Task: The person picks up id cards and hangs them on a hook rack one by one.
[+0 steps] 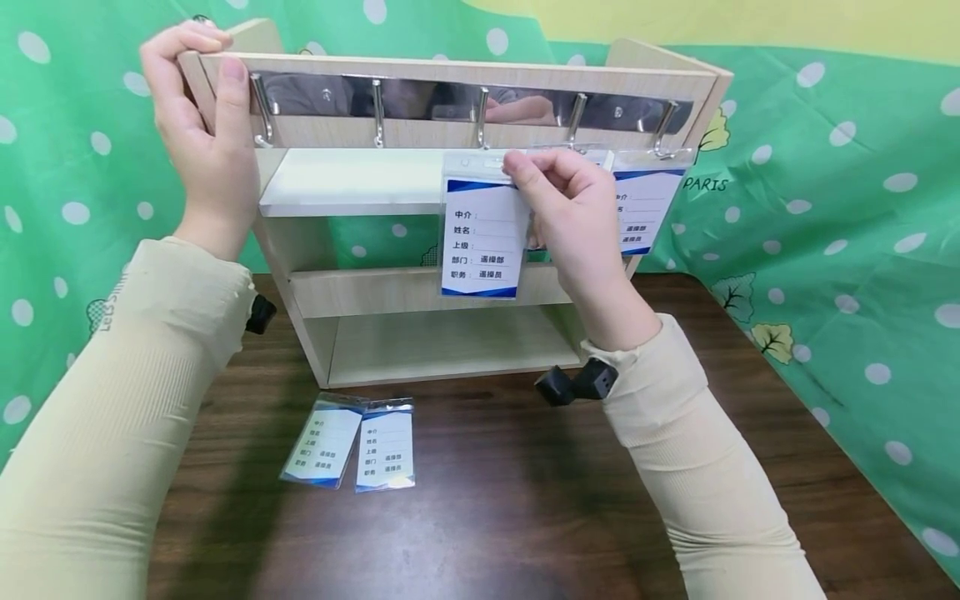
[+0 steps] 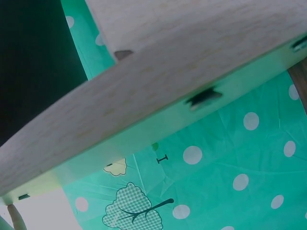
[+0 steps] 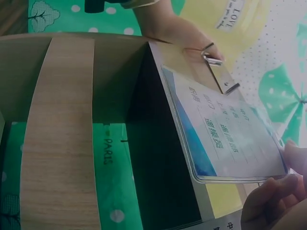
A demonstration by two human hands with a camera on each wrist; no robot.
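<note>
My right hand (image 1: 566,208) pinches an ID badge holder (image 1: 483,242) by its upper right corner, its printed face toward me. The badge's top edge is right at the lower end of the middle hook (image 1: 482,121). In the right wrist view, the badge (image 3: 225,129) stands out in front of the rack. Another badge (image 1: 648,208) hangs at the rightmost hook (image 1: 663,129), partly behind my right hand. My left hand (image 1: 206,142) grips the upper left corner of the wooden rack (image 1: 450,67), thumb on the front, fingers over the top.
Two more badges, a tilted one (image 1: 324,442) and a straighter one (image 1: 386,446), lie side by side on the dark wooden table (image 1: 487,517) before the rack. A white shelf (image 1: 345,183) sits below the hooks. Green dotted cloth (image 1: 825,208) covers the background.
</note>
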